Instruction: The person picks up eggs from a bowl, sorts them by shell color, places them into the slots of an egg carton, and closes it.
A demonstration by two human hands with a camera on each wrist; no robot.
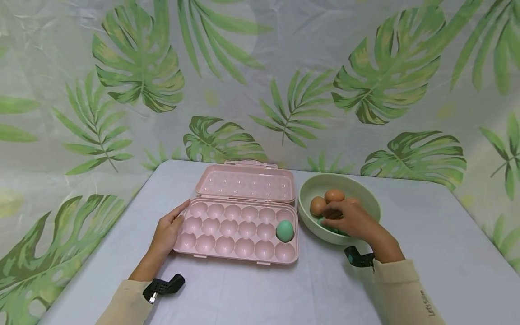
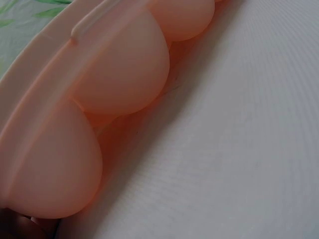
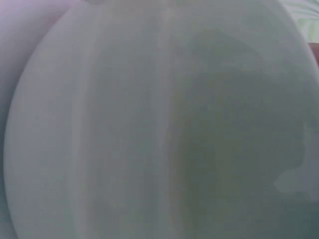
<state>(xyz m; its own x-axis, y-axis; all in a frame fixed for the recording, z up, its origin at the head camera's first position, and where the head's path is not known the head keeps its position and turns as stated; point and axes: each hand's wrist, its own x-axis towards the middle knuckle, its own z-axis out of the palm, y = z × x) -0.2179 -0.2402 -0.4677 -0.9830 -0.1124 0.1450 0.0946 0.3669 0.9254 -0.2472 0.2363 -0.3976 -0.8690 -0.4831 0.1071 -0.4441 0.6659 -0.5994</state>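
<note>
A pink egg carton [image 1: 235,246] lies with its lid [image 1: 243,180] folded back. One green egg [image 1: 285,231] sits in the middle row of the right-hand column. My left hand [image 1: 167,231] holds the carton's left edge; in the left wrist view the carton's rounded cups [image 2: 124,69] show from below. To the right stands a pale green bowl [image 1: 367,187] holding several brown eggs [image 1: 334,195] and something green, partly hidden under my right hand [image 1: 352,220]. That hand reaches into the bowl, thumb and fingers apart. Blurred bowl wall [image 3: 114,124] fills the right wrist view.
A white-covered table [image 1: 227,293] bears the carton and bowl, which stand close side by side. Behind it hangs a leaf-patterned sheet [image 1: 227,95]. Each wrist wears a black camera [image 1: 162,286].
</note>
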